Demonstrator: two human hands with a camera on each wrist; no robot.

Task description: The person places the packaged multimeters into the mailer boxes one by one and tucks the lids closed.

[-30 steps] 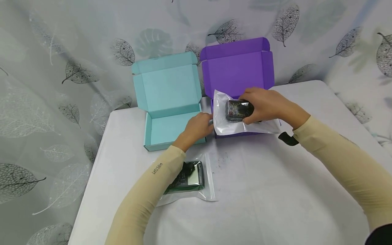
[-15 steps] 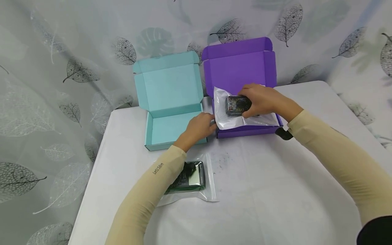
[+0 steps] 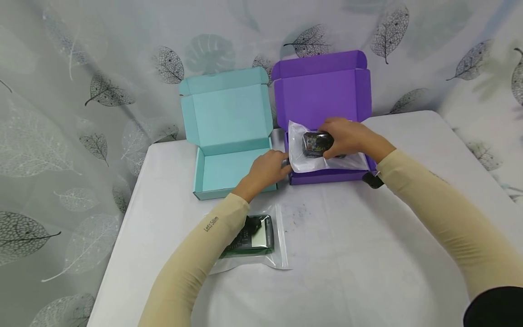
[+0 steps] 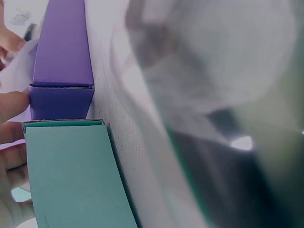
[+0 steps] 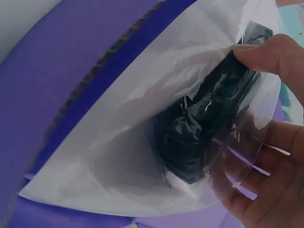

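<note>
My right hand (image 3: 347, 138) grips a clear-fronted, white-backed plastic bag (image 3: 297, 152) with a dark, boxy item (image 3: 314, 143) inside. Its thumb and fingers lie on opposite sides of the item in the right wrist view. The bag is over the lower part of the open purple box (image 3: 323, 97), and its near edge overlaps the box. Between that box and the open teal box (image 3: 229, 118), my left hand (image 3: 267, 168) reaches forward, fingertips at the purple box's left side. In the left wrist view, a fairly straight finger (image 4: 13, 105) touches the purple corner; the teal wall partly hides the others.
A second clear zip bag (image 3: 279, 240) with a dark and green item lies on the white-covered table (image 3: 351, 254), partly under my left forearm. Both box lids stand raised against the leaf-print curtain (image 3: 135, 54).
My right hand has shifted slightly left with the bag, which now sits deeper over the purple box and uncovers its front wall. My left hand has barely moved.
</note>
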